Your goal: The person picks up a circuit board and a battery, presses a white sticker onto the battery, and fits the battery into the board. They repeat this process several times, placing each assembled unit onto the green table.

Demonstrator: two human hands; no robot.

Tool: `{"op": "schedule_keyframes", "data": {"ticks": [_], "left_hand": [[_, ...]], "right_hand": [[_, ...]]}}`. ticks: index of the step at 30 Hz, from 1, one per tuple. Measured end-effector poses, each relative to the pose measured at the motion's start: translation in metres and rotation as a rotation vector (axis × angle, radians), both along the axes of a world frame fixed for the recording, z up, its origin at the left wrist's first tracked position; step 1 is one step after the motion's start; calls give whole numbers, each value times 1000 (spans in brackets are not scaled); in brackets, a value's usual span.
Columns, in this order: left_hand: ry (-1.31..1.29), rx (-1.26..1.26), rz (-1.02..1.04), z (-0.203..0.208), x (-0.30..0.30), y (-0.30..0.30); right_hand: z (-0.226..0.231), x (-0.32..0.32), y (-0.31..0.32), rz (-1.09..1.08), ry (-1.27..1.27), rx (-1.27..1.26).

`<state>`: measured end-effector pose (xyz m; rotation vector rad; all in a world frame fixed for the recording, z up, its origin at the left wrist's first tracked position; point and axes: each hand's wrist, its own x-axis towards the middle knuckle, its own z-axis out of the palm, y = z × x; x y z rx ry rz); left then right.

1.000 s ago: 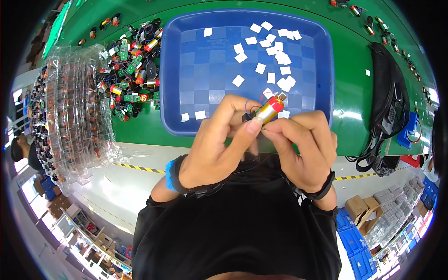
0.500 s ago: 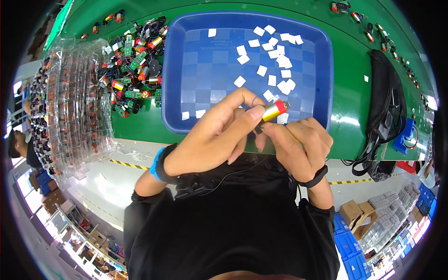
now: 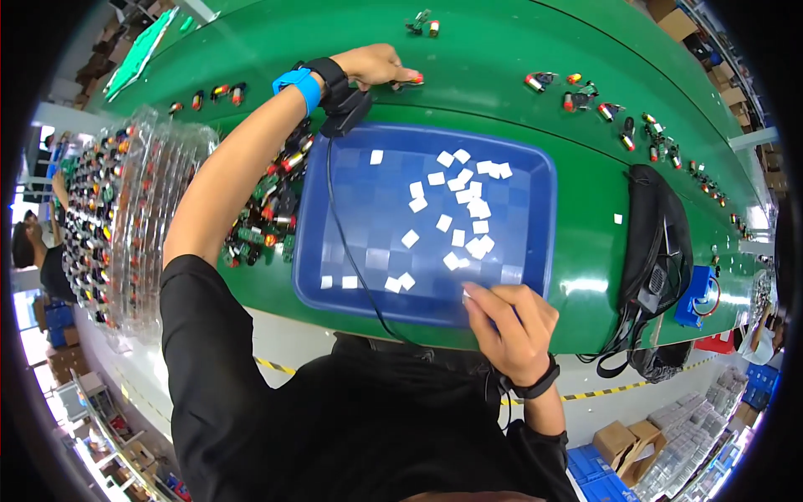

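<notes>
My left hand (image 3: 372, 65) is stretched out past the far side of the blue tray (image 3: 549, 243). Its fingers are closed on a small red-ended battery (image 3: 416, 79) at the surface of the green table; the rest of the battery is mostly hidden. Near the tray's front right edge, my right hand (image 3: 516, 330) pinches a small white piece (image 3: 466, 294) between thumb and finger. White paper-like squares (image 3: 477, 207) lie scattered in the tray, several of them overlapping.
Left of the tray is a heap of batteries with wires and circuit boards (image 3: 272, 209), beside stacked clear plastic trays (image 3: 125, 226). More battery assemblies (image 3: 577, 100) lie along the far green surface. A black bag (image 3: 657, 243) is at the right. A black cable (image 3: 339, 217) crosses the tray.
My left hand has carried the battery from in front of me to beyond the tray. The right hand has let go of it and now pinches a white piece lower down. The view has shifted.
</notes>
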<state>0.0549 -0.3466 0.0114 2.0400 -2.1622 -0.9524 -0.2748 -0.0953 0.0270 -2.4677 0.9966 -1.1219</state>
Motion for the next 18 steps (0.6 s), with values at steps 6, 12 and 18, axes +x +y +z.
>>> {"op": "schedule_keyframes", "data": {"ticks": [6,12,18], "left_hand": [[-160,-315,238,-25,26,-75],[-76,-490,135,-44,32,-112],[535,-143,131,23,-12,-30]], "right_hand": [[-6,-26,-12,-162,43,102],[-1,-21,-19,-133,43,89],[9,-16,-18,-96,-31,193]]}}
